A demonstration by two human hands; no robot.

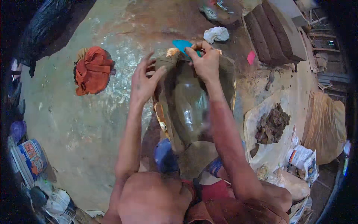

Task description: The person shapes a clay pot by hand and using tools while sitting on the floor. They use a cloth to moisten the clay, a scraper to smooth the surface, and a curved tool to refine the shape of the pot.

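Observation:
A large, hollow, shell-like form of wet brown clay lies on the floor in front of me, with a smooth, shiny inside. Pale, patchy material shows along its outer edge. In my right hand a flexible blue scraper is pinched at the form's far rim. My left hand is beside the rim's upper left, fingers spread and holding nothing. Whether its fingertips touch the clay I cannot tell.
An orange cloth bundle lies to the left. Thick brown clay slabs stand at the far right, near a pink flat piece and a crumpled white cloth. Clay lumps rest on a pale sheet; a bucket stands lower left.

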